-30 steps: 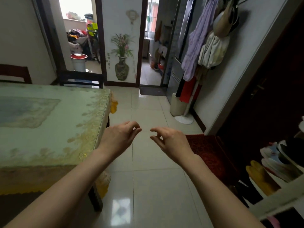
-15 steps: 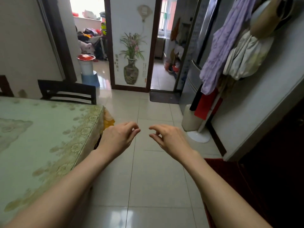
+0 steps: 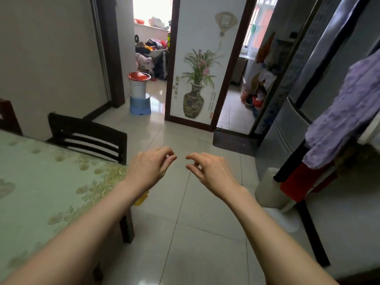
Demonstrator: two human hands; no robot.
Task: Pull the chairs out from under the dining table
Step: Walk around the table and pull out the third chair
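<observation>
The dining table (image 3: 41, 182) fills the lower left, under a pale green floral cloth. A dark slatted chair (image 3: 88, 138) is tucked in at its far end, only the backrest showing. A second, reddish-brown chair (image 3: 8, 120) peeks in at the left edge. My left hand (image 3: 150, 169) hovers just right of the table's corner, close to the dark chair's backrest but apart from it. My right hand (image 3: 209, 171) floats over the floor tiles beside it. Both hands hold nothing, fingers loosely curled.
A coat stand (image 3: 308, 202) with hanging clothes (image 3: 345, 120) and a white round base stands at right beside a grey fridge (image 3: 298, 103). A bucket stack with a red lid (image 3: 139, 95) sits by the doorway. Glossy tiled floor (image 3: 185, 233) runs ahead, with a dark doormat (image 3: 234, 140).
The view has advanced along the table's side toward the far end. The dark chair now looks larger and closer. Both hands keep the same raised, empty pose.
</observation>
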